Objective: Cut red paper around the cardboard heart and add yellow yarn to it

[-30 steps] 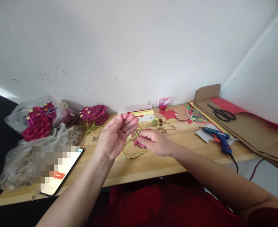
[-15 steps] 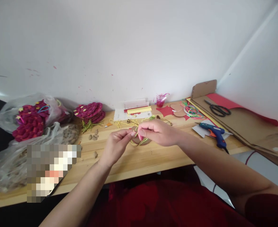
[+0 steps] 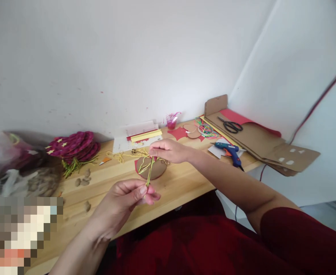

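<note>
Yellow-green yarn [image 3: 150, 173] runs as a taut strand between my two hands. My left hand [image 3: 124, 196], lower and nearer to me, pinches one end of it between thumb and fingers. Higher up, my right hand [image 3: 169, 150] is closed on the other part of the yarn, its fingertips partly hidden. Behind the strand, a round cardboard disc [image 3: 158, 170] lies on the wooden table, with loops of yarn over it and a bit of red at its edge. More loose yellow yarn [image 3: 120, 156] lies behind the disc.
At left are stacked purple discs with stars [image 3: 74, 147], plastic bags [image 3: 2, 156] and several nutshell-like pieces [image 3: 84, 178]. Rightward lie a blue glue gun [image 3: 229, 149], black scissors [image 3: 231, 125], cardboard sheets [image 3: 253, 145] and coloured cords [image 3: 206, 130]. A pink-stained cup [image 3: 171, 122] stands by the wall.
My hands have moved apart, the left one down toward me and the right one up, stretching the yarn between them. The view has turned to the right.
</note>
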A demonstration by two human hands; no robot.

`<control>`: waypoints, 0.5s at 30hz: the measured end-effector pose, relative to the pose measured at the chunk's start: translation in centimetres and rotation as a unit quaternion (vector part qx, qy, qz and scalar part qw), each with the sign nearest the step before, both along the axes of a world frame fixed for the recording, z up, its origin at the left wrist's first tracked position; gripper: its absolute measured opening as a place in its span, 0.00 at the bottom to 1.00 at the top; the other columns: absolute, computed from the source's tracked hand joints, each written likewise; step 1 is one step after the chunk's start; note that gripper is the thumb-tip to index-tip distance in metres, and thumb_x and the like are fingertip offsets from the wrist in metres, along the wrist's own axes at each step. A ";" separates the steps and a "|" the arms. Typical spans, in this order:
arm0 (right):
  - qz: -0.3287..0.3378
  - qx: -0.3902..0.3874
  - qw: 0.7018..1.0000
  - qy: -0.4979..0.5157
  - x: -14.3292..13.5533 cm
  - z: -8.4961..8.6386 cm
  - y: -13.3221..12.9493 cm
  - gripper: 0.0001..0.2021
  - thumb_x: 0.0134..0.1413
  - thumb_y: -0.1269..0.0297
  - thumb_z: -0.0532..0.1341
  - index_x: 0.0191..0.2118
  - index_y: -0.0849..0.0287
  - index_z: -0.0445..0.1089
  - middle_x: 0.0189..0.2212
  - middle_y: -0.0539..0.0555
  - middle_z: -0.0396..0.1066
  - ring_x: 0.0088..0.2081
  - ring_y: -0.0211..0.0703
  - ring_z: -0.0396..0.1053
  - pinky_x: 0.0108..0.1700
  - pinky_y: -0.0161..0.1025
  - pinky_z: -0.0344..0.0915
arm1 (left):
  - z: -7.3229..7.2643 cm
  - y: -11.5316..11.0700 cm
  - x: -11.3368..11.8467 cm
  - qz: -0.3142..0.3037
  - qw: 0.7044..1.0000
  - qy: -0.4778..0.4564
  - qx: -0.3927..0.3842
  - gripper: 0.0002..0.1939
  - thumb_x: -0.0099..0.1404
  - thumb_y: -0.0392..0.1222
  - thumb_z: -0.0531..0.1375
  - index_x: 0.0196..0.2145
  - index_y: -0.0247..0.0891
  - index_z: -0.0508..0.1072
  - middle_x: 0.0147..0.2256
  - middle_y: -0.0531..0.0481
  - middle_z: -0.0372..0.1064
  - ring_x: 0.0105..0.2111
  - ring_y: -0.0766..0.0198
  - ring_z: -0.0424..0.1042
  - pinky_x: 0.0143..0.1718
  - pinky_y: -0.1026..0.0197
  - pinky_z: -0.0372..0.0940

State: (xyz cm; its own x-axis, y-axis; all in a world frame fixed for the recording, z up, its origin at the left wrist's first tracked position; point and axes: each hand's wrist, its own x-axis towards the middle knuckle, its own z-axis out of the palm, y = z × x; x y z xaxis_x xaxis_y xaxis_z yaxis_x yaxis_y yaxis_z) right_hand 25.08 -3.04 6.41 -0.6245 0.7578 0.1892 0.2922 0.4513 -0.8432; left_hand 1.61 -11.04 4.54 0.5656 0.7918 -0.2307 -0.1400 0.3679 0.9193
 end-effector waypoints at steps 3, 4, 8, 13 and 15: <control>-0.048 -0.023 0.999 -0.001 1.1 -1.4 0.6 0.21 0.67 0.46 0.55 0.33 0.60 0.67 0.30 0.50 0.68 0.32 0.38 0.64 0.38 0.36 0.59 | 0.0 -0.1 -0.4 0.023 0.999 -0.026 -0.022 0.10 0.58 0.47 0.73 0.31 0.37 0.83 0.24 0.48 0.76 0.34 0.59 0.79 0.49 0.58 0.73; -0.066 -0.018 0.998 -0.006 1.4 -1.6 0.8 0.22 0.67 0.45 0.54 0.32 0.59 0.66 0.29 0.50 0.67 0.32 0.38 0.63 0.37 0.36 0.59 | -0.1 0.0 -0.5 0.037 0.998 -0.034 -0.028 0.10 0.58 0.47 0.73 0.30 0.37 0.82 0.25 0.48 0.76 0.33 0.59 0.79 0.49 0.57 0.73; -0.135 0.031 0.987 -0.085 4.4 -1.6 1.8 0.23 0.68 0.45 0.52 0.34 0.59 0.69 0.30 0.51 0.69 0.34 0.40 0.65 0.40 0.37 0.60 | -0.3 0.7 -0.8 0.072 0.996 -0.045 -0.039 0.11 0.59 0.45 0.71 0.28 0.35 0.80 0.28 0.48 0.75 0.36 0.57 0.79 0.46 0.59 0.75; -0.436 0.046 0.845 -0.306 14.7 0.3 2.4 0.17 0.61 0.47 0.59 0.36 0.57 0.73 0.32 0.55 0.74 0.37 0.48 0.70 0.39 0.41 0.62 | 0.3 0.9 -0.4 0.114 0.989 -0.073 -0.065 0.10 0.59 0.44 0.71 0.30 0.33 0.79 0.29 0.47 0.75 0.36 0.56 0.79 0.45 0.57 0.76; -0.536 0.013 0.754 -0.379 19.8 0.7 2.1 0.15 0.58 0.49 0.61 0.35 0.57 0.72 0.31 0.60 0.73 0.39 0.54 0.72 0.40 0.46 0.64 | 0.7 0.9 -0.1 0.142 0.983 -0.087 -0.083 0.09 0.59 0.42 0.70 0.30 0.33 0.79 0.28 0.46 0.76 0.35 0.55 0.80 0.45 0.56 0.76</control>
State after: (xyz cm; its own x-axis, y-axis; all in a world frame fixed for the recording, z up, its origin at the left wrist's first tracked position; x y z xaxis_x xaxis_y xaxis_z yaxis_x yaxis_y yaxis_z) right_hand 44.89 -0.92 7.12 0.4076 0.9067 0.1085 0.8950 -0.3731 -0.2445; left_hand 1.48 -10.19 5.23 0.3685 0.8834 -0.2895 -0.4079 0.4334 0.8036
